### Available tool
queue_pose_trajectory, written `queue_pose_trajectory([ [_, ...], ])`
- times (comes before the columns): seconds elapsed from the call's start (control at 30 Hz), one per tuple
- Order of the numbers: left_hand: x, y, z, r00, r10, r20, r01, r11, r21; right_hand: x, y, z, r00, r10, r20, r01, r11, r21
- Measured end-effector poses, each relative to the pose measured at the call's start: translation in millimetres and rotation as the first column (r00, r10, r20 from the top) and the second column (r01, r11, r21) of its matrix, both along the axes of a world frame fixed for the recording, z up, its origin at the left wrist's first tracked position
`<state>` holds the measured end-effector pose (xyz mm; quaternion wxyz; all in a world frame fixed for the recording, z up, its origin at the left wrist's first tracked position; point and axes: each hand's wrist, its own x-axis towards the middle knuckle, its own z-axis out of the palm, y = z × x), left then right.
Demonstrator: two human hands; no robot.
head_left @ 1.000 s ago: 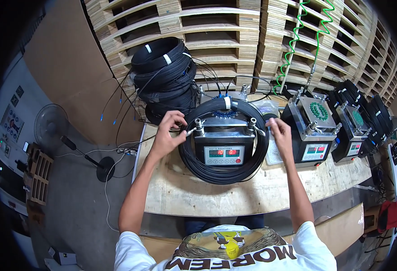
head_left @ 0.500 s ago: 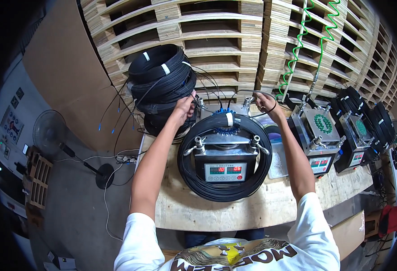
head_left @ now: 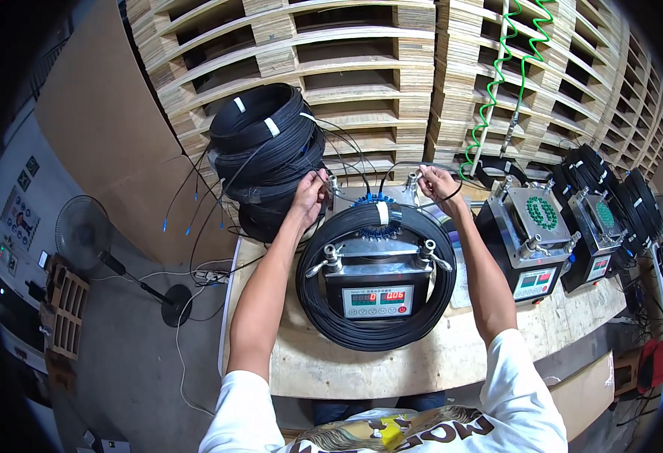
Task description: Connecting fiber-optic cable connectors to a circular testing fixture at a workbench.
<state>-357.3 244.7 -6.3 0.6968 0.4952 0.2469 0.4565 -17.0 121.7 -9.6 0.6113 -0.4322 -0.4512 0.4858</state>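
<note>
Left hand [head_left: 310, 199] and right hand [head_left: 438, 183] apart, at far metal knobs [head_left: 333, 183]; grip unclear. Likely stiff, slick; pinch sides.

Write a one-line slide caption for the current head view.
Left hand and right hand near the rear metal posts of a machine, its display panel encircled by a black cable coil.
</note>
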Motion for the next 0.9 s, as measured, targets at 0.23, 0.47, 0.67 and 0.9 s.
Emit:
queue_pose_trajectory([
  [0.23,-13.3,-14.8,12.6,0.998,0.047,-0.035,-0.046,0.999,0.019,-16.0,-16.5,10.5,1.000,-0.020,0.005,0.019,0.998,0.055],
  [0.47,-36.8,-85.1,56.5,0.957,0.029,-0.287,-0.080,0.982,-0.169,-30.7,-81.5,15.7,0.982,-0.173,-0.078,0.154,0.967,-0.204],
  [0.67,-35.8,-105.9,73.9,0.873,0.000,-0.488,-0.030,0.998,-0.055,-36.5,-129.3,20.8,0.947,-0.234,0.222,0.289,0.921,-0.261],
  [0.9,-27.4,-86.1,30.9,0.770,0.286,-0.570,-0.091,0.934,0.347,-120.2,-130.9,85.0,0.767,-0.190,0.613,0.288,0.956,-0.063],
])
